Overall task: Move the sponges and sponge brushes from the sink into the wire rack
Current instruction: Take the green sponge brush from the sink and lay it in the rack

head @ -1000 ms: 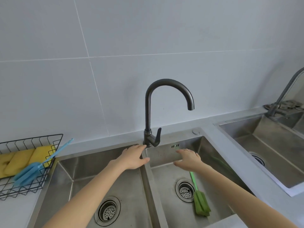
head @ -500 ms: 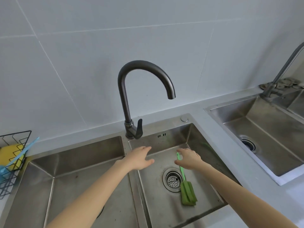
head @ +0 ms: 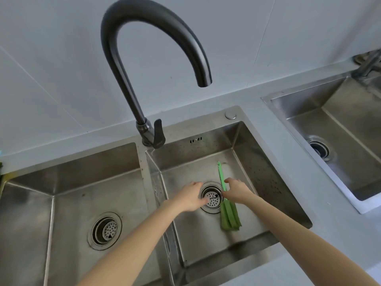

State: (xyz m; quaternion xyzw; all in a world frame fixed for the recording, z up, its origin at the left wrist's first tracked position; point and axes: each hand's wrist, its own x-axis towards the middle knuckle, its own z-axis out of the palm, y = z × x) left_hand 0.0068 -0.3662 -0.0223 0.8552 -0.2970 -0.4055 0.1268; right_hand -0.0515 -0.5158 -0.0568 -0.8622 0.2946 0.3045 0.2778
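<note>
A green sponge brush [head: 228, 217] lies on the floor of the right basin [head: 208, 242], its thin handle pointing to the back wall and its sponge head toward me. My right hand [head: 237, 189] hovers over the handle's middle, fingers apart, thumb and fingers just at the handle; a grip is not visible. My left hand [head: 190, 196] reaches over the drain strainer [head: 212, 198], fingers spread, holding nothing. The wire rack is almost out of view; only a dark sliver [head: 1, 168] shows at the far left edge.
A dark curved faucet [head: 144, 65] rises behind the divider between the two basins, its spout above the right basin. The left basin [head: 68, 195] has its own drain. A second sink [head: 340, 141] sits at the right on the grey counter.
Both hands have dropped lower into the right basin, toward the drain and the brush handle. The view has tilted down and right, and the rack with its yellow sponges and blue brush has slid out of sight.
</note>
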